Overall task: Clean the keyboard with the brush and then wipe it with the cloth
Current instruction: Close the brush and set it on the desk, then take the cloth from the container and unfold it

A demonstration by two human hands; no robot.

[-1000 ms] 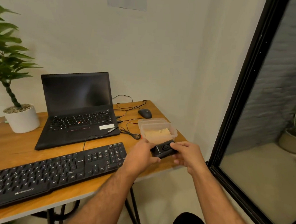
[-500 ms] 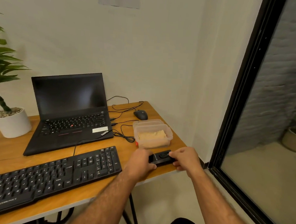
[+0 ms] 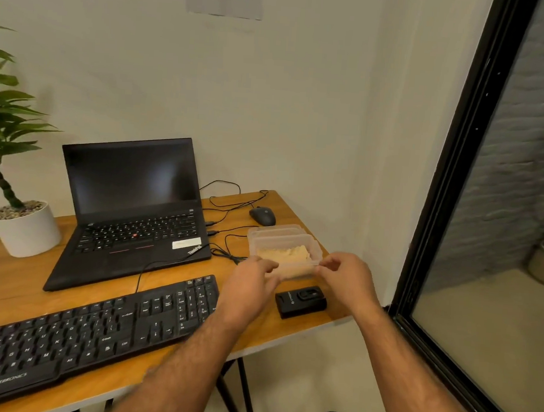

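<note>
The black keyboard lies along the front edge of the wooden table. A clear plastic container at the right holds a yellow cloth. Both hands are at its near side. My left hand curls its fingers against the front left corner. My right hand pinches the front right rim. A small black box-shaped tool with a slider on top lies free on the table, just in front of the container and between my hands. No brush bristles show.
An open black laptop stands behind the keyboard, with cables trailing to a black mouse. A potted plant sits at the far left. The table's right edge ends beside a black-framed glass door.
Both hands let go of the small black tool, which now lies on the table. They moved up and away to the plastic container. The view shifted slightly.
</note>
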